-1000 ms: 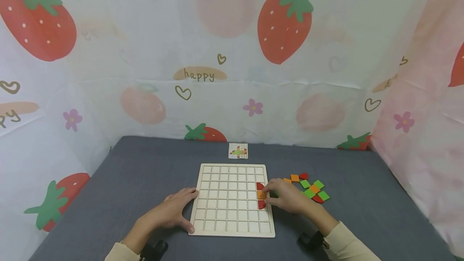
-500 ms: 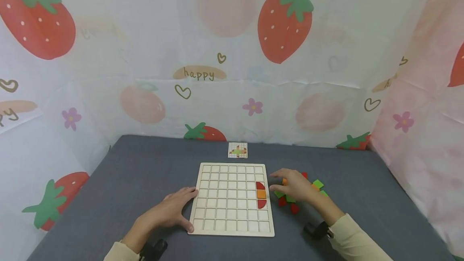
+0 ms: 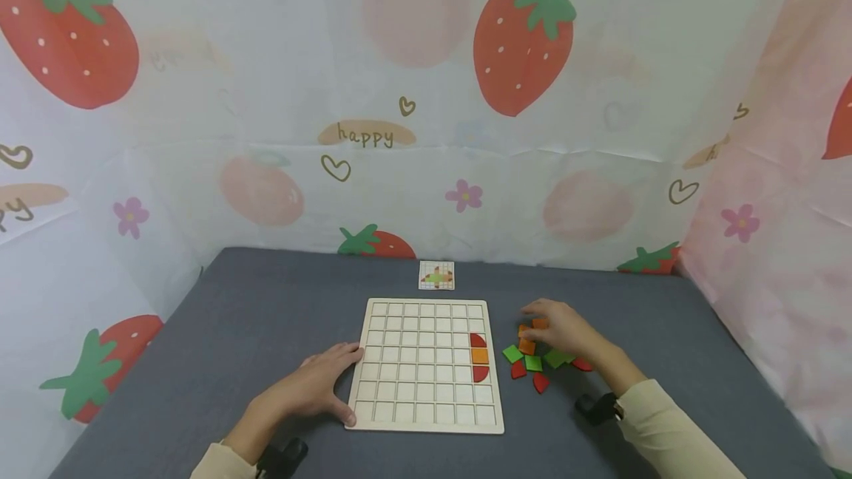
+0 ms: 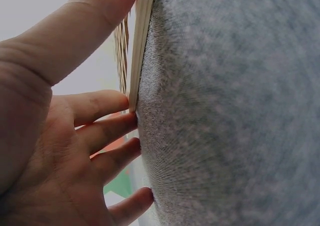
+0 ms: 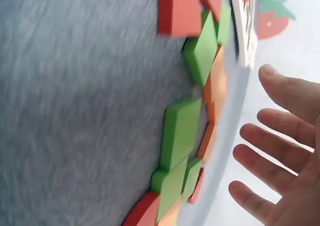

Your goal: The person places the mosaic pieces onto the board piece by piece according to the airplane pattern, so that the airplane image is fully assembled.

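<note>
"Head view?"
"Grid board (image 3: 426,357) just right of the left hand (image 3: 322,381); tiles (image 3: 533,363) under and beside the right hand (image 3: 566,331)."
"Left wrist?"
"That hand's spread, touching the board's edge."
"Right wrist?"
"Spread too, tiles near it."

We wear a plain cream left sleeve (image 3: 222,463) and a matching right sleeve (image 3: 668,427), with a chunky black left wrist camera (image 3: 285,462) and a similarly black right wrist camera (image 3: 594,409).

Card (image 3: 436,276) too small to read, orange tile (image 3: 541,323) partly hidden
</note>
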`<state>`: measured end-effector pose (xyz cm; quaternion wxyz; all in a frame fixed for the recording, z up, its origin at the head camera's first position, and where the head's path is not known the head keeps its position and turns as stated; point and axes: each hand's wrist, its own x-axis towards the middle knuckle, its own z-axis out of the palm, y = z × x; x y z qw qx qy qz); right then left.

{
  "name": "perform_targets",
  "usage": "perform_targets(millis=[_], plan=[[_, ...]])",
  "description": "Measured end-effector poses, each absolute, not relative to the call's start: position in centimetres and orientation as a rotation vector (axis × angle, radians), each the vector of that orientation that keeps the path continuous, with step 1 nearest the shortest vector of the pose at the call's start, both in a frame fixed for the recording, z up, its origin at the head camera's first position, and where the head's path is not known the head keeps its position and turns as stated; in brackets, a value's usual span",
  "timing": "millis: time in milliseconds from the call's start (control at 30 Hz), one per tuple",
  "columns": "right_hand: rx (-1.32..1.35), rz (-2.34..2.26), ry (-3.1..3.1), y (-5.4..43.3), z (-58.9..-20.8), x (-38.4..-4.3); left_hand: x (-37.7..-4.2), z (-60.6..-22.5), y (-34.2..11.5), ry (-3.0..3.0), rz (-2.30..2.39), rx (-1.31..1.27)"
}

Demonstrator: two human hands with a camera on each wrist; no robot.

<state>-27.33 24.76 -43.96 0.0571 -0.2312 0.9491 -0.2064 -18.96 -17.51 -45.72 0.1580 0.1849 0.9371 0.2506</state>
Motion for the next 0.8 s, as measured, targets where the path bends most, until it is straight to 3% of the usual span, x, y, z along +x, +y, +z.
perform_targets(millis=[800], plan=[[-0.626,-0.559,2.831,26.4,-44.8,-29.2,-19.2,-46.1,-17.5,2.683,0.714,0.54]])
